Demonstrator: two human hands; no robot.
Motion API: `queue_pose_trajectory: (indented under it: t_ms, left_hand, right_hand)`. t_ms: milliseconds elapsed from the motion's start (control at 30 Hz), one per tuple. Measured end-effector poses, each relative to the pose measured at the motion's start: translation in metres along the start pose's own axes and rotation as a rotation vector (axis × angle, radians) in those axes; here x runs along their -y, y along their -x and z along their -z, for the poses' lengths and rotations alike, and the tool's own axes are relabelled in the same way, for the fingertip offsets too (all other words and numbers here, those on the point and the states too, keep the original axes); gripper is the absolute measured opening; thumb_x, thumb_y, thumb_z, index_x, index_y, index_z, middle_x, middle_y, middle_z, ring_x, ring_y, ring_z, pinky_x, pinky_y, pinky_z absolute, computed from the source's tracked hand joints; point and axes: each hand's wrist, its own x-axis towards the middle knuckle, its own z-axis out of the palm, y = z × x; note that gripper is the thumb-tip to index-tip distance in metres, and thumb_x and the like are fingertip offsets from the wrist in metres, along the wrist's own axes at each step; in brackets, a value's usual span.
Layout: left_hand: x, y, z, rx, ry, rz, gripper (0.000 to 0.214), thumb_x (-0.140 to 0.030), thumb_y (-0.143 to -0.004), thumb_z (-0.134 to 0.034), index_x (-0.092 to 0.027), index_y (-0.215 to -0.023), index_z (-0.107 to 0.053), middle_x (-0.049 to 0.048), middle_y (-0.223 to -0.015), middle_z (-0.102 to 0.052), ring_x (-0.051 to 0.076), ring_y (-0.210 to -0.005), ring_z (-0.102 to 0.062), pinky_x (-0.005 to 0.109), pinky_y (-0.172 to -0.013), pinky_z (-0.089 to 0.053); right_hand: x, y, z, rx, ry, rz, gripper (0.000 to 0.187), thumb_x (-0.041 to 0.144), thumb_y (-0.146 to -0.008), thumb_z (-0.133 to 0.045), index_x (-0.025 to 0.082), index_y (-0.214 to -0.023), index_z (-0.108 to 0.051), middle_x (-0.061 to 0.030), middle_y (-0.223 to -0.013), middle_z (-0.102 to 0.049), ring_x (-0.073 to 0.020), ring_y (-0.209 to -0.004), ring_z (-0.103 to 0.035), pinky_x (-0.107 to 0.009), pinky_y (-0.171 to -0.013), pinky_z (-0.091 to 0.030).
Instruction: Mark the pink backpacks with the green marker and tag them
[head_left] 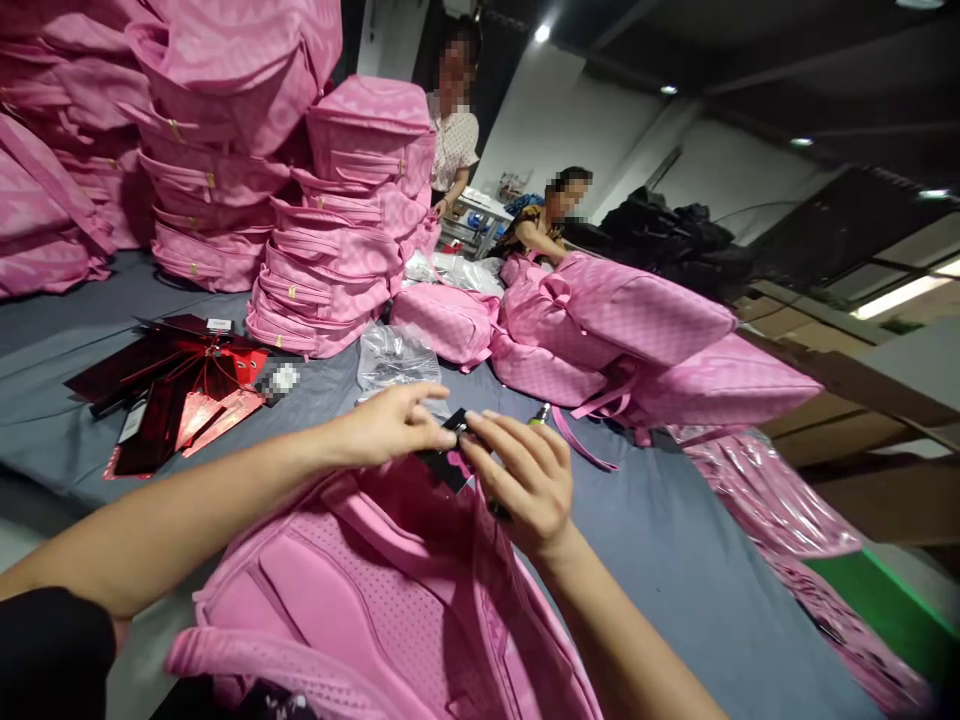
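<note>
A pink backpack [360, 600] lies back-panel up in front of me on the grey table [660, 540]. Both my hands meet above its top end, pinching a small black tag [450, 455]. My left hand [394, 425] grips the tag's upper end with closed fingertips. My right hand [525, 480] curls round its lower part, fingers bent. The tag sits close to the backpack's top handle; whether it is attached there is hidden by my fingers.
Tall stacks of pink backpacks [330, 250] fill the back left. Dark red hang tags [180, 385] lie spread at the left. Clear plastic bags [394, 355] and more pink backpacks [622, 330] lie ahead. Two people [540, 220] work at the far end.
</note>
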Motion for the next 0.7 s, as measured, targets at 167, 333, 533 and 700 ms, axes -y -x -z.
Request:
queue_pose_trajectory:
  t_ms: [167,333,533,700]
  left_hand:
    - [0.002,0.023,-0.021,-0.135,0.115,-0.074,0.024,-0.026,-0.078,-0.067,-0.015,-0.096,-0.056,-0.004,-0.072,-0.066,0.009,-0.062,-0.063,0.021,-0.063,-0.048]
    - [0.006,0.037,-0.034,-0.168,0.056,-0.141,0.02,-0.029,-0.08,-0.067,-0.017,-0.09,-0.054,-0.0014,-0.081,-0.066,0.012,-0.071,-0.065,0.023,-0.067,-0.051]
    - [0.031,0.082,0.001,-0.336,-0.568,-0.188,0.068,-0.042,-0.079,-0.073,-0.019,-0.137,-0.045,0.0139,-0.145,-0.051,0.029,-0.137,-0.045,0.049,-0.116,-0.035]
    - [0.072,0.116,0.012,-0.204,-0.688,0.103,0.074,-0.041,-0.084,-0.069,-0.022,-0.147,-0.035,0.0112,-0.145,-0.053,0.029,-0.131,-0.053,0.044,-0.106,-0.046]
  right_hand:
    - [0.033,0.0,0.019,-0.115,-0.189,-0.597,0.025,0.022,-0.095,-0.058,0.019,-0.118,-0.065,-0.0122,-0.108,-0.075,-0.02,-0.092,-0.072,-0.033,-0.08,-0.054]
    - [0.056,-0.008,0.034,0.147,-0.769,-1.055,0.022,0.039,-0.088,-0.065,0.017,-0.085,-0.068,-0.0014,-0.068,-0.068,-0.014,-0.058,-0.063,-0.024,-0.055,-0.049]
    - [0.055,0.003,0.035,0.479,-0.43,-0.849,0.014,0.019,-0.083,-0.059,0.019,-0.091,-0.071,-0.0041,-0.083,-0.075,-0.0172,-0.071,-0.069,-0.025,-0.061,-0.044]
    - [0.071,-0.012,0.006,1.087,-0.204,-0.568,0.027,0.006,-0.082,-0.055,0.023,-0.094,-0.073,-0.0055,-0.091,-0.077,-0.0208,-0.082,-0.071,-0.026,-0.06,-0.039]
